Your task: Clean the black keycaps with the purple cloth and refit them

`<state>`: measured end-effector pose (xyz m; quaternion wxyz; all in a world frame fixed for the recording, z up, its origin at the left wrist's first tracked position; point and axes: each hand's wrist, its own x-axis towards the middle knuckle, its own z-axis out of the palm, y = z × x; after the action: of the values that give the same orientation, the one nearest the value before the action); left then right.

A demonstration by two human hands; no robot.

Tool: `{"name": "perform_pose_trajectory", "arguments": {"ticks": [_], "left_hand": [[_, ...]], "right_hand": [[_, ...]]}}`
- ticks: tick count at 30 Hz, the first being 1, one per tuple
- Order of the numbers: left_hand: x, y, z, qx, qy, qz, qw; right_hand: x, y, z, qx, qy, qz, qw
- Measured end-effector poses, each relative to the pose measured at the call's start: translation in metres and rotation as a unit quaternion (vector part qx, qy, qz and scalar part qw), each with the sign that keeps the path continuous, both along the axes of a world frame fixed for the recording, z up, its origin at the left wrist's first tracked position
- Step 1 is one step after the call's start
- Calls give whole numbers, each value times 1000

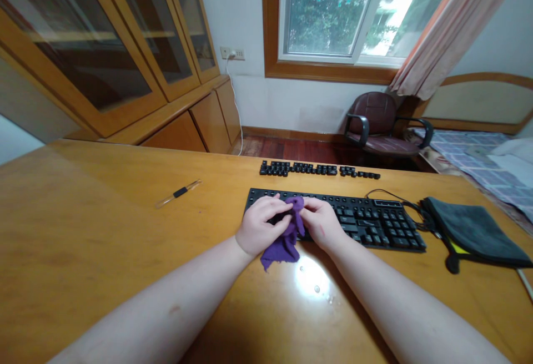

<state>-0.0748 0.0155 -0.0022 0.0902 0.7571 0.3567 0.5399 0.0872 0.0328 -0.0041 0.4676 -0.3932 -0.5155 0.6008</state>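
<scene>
A purple cloth (283, 249) is bunched between my two hands, its loose end hanging toward the desk's near side. My left hand (264, 222) grips the cloth from the left, fingers bent around it. From the right, my right hand (320, 221) pinches the cloth's upper part; whether a small keycap is inside the fold is hidden. Both hands are over the left and middle part of a black keyboard (368, 225), covering some of its keys. Along its top row, several key positions look bare of caps. Loose black keycaps (314, 168) stand in rows behind the keyboard.
A slim clear tool with a black grip (180, 192) lies on the wooden desk (104, 231) at left. To the right are a coiled cable (422, 220) and a dark grey pouch (474, 233). Water drops (317, 289) dot the desk's near part. A chair (375, 122) stands beyond.
</scene>
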Motion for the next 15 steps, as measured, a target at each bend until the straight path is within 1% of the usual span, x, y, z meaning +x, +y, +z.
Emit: {"name": "perform_pose_trajectory", "arguments": {"ticks": [3,7,9,15], "left_hand": [[0,-2,1,-16,1,13,1000],[-2,-2,-1,-98,-13,60,993],[-4,0,-2,-122,-28,74,989],[-3,0,1,-135,-16,50,989]], "right_hand": [[2,2,-3,-6,7,1,1000],[1,1,-5,-21,39,1,999],[-1,0,-3,-20,48,-1,999],[-5,-1,-1,-31,69,-29,997]]}}
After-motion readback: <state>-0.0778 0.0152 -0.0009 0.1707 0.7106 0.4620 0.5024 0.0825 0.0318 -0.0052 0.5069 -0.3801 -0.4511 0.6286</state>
